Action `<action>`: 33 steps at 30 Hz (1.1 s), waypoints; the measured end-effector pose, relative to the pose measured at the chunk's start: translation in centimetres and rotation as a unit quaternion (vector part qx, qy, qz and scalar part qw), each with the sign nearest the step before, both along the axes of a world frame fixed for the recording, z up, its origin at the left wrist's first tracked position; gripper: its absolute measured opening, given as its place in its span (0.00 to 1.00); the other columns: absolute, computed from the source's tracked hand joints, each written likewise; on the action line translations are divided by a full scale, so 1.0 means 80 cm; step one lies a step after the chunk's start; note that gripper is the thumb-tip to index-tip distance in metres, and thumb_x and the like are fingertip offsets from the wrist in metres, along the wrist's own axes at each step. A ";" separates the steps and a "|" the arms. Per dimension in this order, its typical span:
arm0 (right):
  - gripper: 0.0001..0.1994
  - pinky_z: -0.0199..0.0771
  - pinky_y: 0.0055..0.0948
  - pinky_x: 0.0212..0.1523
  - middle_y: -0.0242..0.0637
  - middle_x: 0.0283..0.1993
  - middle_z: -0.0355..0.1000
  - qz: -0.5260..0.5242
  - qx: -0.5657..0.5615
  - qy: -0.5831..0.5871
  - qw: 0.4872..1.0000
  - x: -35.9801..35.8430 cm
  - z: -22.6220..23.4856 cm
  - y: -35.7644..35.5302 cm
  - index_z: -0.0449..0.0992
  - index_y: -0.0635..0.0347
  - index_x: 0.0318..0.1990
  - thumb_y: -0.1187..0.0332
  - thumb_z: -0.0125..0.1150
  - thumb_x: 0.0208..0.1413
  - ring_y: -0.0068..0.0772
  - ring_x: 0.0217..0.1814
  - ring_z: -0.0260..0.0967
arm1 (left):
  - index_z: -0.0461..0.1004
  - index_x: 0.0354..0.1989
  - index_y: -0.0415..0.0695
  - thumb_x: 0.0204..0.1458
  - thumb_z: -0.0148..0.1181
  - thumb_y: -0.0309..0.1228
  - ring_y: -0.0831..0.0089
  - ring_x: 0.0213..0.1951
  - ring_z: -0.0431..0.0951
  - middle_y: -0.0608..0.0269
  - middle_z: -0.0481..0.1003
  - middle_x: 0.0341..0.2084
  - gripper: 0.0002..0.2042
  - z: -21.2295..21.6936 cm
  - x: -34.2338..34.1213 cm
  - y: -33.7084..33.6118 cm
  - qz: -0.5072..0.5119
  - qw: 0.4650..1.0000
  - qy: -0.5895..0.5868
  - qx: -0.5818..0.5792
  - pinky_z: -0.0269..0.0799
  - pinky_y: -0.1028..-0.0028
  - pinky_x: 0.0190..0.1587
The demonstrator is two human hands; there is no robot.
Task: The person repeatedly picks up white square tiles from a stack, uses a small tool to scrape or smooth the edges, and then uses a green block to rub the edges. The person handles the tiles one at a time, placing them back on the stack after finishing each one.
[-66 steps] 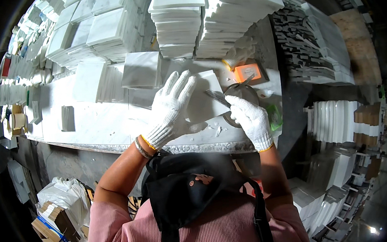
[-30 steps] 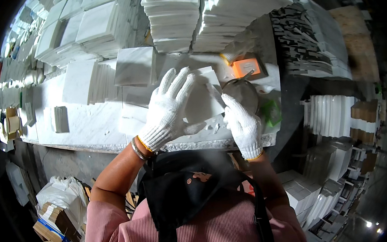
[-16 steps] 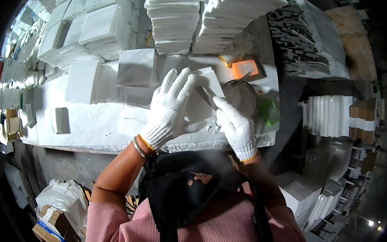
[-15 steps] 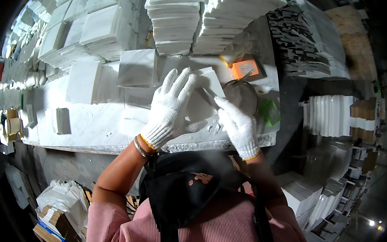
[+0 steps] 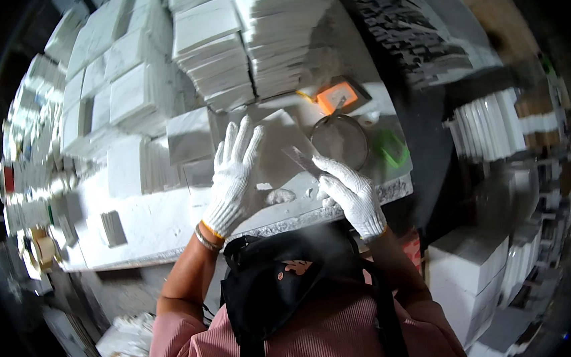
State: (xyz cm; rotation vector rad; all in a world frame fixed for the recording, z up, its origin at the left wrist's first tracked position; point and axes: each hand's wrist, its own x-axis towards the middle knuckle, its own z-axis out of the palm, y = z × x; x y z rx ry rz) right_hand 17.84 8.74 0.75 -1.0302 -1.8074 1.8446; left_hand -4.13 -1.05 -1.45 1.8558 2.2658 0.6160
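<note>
Your left hand (image 5: 232,176) spreads wide at the left edge of the white tile (image 5: 279,137) on the bench (image 5: 148,226) (likely stiff, chip-prone, best held by its edges), while your right hand (image 5: 351,197) pinches a thin, blurred blade (image 5: 301,160), perhaps a scraper.

Knitted white gloves (image 5: 226,190) edged yellow-orange over here, a ribbed pink cloth shirt (image 5: 325,340), faintly grey-veined white stone tiles (image 5: 190,136), that bright orange box (image 5: 334,99).

White-topped workbench (image 5: 152,229), rough along its front edge.
Tall stacks of pale tiles (image 5: 281,41) stand at upper left and upper centre; a small white bundle (image 5: 110,228) lies at left; an orange box (image 5: 335,99), a round dish (image 5: 340,140) and a green piece (image 5: 390,149) sit right of centre.
</note>
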 end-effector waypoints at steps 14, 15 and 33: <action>0.32 0.79 0.34 0.38 0.46 0.47 0.77 -0.202 0.338 -0.080 0.916 0.088 -0.041 -0.079 0.58 0.53 0.72 0.71 0.57 0.59 0.41 0.35 0.78 | 0.62 0.66 0.37 0.60 0.51 0.26 0.67 0.51 0.74 0.53 0.73 0.54 0.24 -0.001 0.130 0.023 -0.059 0.824 -0.563 0.030 0.67 0.69 0.54; 0.32 0.78 0.35 0.38 0.47 0.42 0.78 -0.199 0.231 -0.122 0.945 0.098 -0.026 -0.085 0.58 0.51 0.72 0.71 0.56 0.58 0.42 0.34 0.78 | 0.68 0.61 0.37 0.59 0.51 0.26 0.69 0.48 0.75 0.55 0.76 0.49 0.21 0.000 0.133 0.029 -0.091 0.845 -0.528 0.004 0.67 0.70 0.52; 0.35 0.70 0.36 0.24 0.43 0.24 0.69 -0.275 0.319 -0.169 0.891 0.106 -0.039 -0.104 0.55 0.35 0.73 0.70 0.55 0.57 0.42 0.21 0.70 | 0.67 0.62 0.40 0.59 0.41 0.66 0.53 0.58 0.72 0.46 0.69 0.59 0.39 -0.100 0.132 0.087 -0.283 0.730 -0.578 -0.228 0.70 0.52 0.55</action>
